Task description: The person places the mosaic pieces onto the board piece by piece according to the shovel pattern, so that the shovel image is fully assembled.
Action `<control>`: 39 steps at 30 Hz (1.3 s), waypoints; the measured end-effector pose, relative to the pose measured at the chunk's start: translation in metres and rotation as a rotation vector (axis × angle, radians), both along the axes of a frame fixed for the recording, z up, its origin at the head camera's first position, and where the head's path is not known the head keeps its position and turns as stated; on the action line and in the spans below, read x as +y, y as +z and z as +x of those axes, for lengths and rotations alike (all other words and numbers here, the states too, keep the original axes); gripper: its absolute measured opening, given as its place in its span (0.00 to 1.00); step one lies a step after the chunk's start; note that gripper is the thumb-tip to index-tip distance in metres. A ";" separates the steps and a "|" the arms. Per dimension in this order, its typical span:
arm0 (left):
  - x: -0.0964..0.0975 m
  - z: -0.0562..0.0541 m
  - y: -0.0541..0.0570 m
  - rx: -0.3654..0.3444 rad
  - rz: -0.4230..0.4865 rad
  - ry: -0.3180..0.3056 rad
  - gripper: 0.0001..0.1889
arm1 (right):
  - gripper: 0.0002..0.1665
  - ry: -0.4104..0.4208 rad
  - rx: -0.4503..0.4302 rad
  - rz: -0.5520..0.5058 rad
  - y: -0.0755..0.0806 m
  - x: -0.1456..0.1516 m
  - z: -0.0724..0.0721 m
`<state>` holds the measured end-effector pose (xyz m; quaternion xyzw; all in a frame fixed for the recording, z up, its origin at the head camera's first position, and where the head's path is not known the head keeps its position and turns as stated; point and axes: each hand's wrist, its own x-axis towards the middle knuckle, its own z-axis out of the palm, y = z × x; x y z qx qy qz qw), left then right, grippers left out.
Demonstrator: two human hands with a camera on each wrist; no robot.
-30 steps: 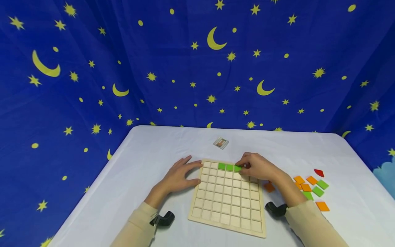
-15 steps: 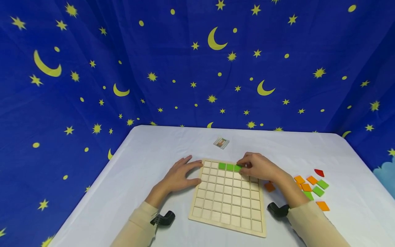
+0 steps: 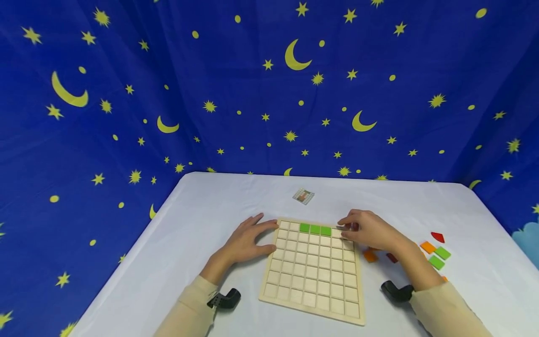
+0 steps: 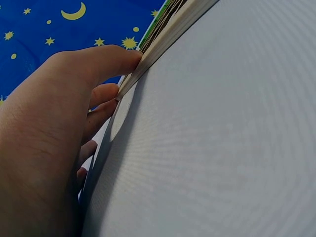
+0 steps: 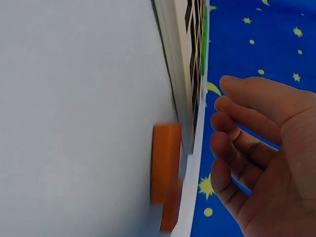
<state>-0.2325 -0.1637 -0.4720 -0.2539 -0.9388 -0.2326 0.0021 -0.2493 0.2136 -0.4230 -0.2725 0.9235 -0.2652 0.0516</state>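
Observation:
A wooden grid board point(image 3: 311, 311) lies on the white table, with three green square tiles point(image 3: 315, 229) side by side in its far row. My left hand point(image 3: 244, 241) is spread at the board's left edge; in the left wrist view the thumb and fingertips of that hand point(image 4: 54, 113) touch the wooden rim. Over the board's far right corner is my right hand point(image 3: 370, 229), just right of the green tiles. The right wrist view shows this hand point(image 5: 266, 138) with loosely bent fingers and nothing between them.
Right of the board lie loose pieces: an orange tile point(image 3: 370, 255), a dark red piece point(image 3: 392, 258), green tiles point(image 3: 436, 262) and a red rounded piece point(image 3: 438, 237). My right forearm hides some. A small patterned card point(image 3: 303, 196) lies beyond the board. A blue curtain point(image 3: 252, 93) surrounds the table.
My right hand has let go of the third green tile, which stays in the far row, and has moved right. My left hand keeps its place at the board's edge.

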 end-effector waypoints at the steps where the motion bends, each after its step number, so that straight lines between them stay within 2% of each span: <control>1: 0.000 0.000 0.000 -0.001 -0.002 0.000 0.34 | 0.17 -0.007 0.003 -0.001 0.000 0.003 0.001; 15: 0.007 -0.003 0.001 0.000 0.009 -0.026 0.33 | 0.17 -0.107 0.004 0.076 0.001 0.042 0.014; 24: 0.005 -0.001 0.001 -0.002 0.004 -0.008 0.33 | 0.19 -0.139 0.034 0.110 0.002 0.056 0.023; 29: 0.004 0.000 0.003 0.000 0.004 -0.008 0.33 | 0.20 -0.151 0.012 0.120 0.003 0.064 0.028; 36: 0.003 0.000 0.003 0.007 0.005 0.000 0.33 | 0.22 -0.175 -0.073 0.122 0.000 0.072 0.030; 39: 0.002 0.000 0.003 0.007 0.003 0.003 0.33 | 0.21 -0.166 -0.073 0.114 -0.003 0.073 0.030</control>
